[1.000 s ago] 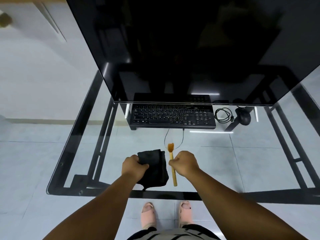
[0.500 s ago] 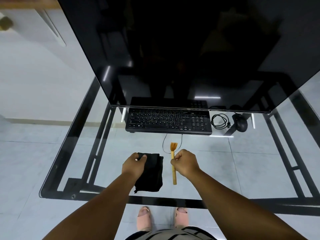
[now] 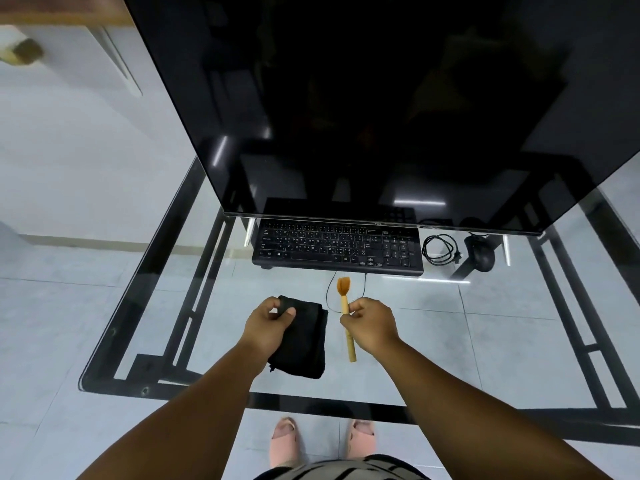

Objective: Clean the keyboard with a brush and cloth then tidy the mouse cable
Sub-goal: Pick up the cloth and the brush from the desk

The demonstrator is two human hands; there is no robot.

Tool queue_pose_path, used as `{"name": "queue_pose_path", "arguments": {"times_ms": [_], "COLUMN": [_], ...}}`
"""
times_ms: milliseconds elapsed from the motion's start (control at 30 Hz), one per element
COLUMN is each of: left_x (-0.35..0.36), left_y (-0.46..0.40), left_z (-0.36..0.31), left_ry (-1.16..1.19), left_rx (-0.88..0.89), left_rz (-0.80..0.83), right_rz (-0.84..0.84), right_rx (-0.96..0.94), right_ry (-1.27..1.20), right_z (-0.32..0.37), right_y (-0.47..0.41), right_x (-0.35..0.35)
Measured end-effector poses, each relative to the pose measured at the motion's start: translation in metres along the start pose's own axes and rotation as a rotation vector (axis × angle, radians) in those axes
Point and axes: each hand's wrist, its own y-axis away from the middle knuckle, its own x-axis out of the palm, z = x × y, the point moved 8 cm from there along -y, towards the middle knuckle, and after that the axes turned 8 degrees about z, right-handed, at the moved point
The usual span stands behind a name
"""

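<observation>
1. Head view, lower centre of the frame: the person's left hand (image 3: pixel 272 323) is closed on the upper left corner of a folded black cloth (image 3: pixel 304 344), thumb pressed on top of the fabric. The rest of the cloth lies on the glass desk (image 3: pixel 485 341).
2. Just right of it, the right hand (image 3: pixel 372 323) pinches the wooden brush (image 3: pixel 346 320) partway up its handle between thumb and fingertips. The bristles point up the frame toward the keyboard (image 3: pixel 337 247), and the butt end points back toward the person.
3. The keyboard sits at mid-frame under the lower edge of the big dark monitor (image 3: pixel 381 98), well apart from both hands. Its lead trails down toward the brush.
4. At right centre, a coiled cable (image 3: pixel 440 249) lies between the keyboard and the black mouse (image 3: pixel 481 254).
5. Handling, as a judgement: the brush looks light and stiff, so a pinch nearer the bristles should give finer control between keys. The cloth is soft and limp and is best bunched in the palm. The glass top is probably slick, so the keyboard may slide if wiped hard. The cable is springy and may uncoil.
</observation>
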Motion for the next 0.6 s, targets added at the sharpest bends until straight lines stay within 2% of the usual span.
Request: {"name": "queue_pose_path", "arguments": {"times_ms": [200, 467, 600], "left_x": [-0.011, -0.042, -0.064], "left_y": [0.012, 0.057, 0.085], "left_z": [-0.062, -0.179, -0.229], "left_ry": [0.121, 0.266, 0.320], "left_rx": [0.237, 0.615, 0.718], "left_rz": [0.051, 0.069, 0.047], "right_rz": [-0.120, -0.116, -0.125], "right_rx": [-0.238, -0.550, -0.655], "right_ry": [-0.094, -0.181, -0.216], "right_z": [0.060, 0.166, 0.217], "right_y": [0.004, 0.025, 0.041], "right_x": [-0.037, -0.086, -0.107]}}
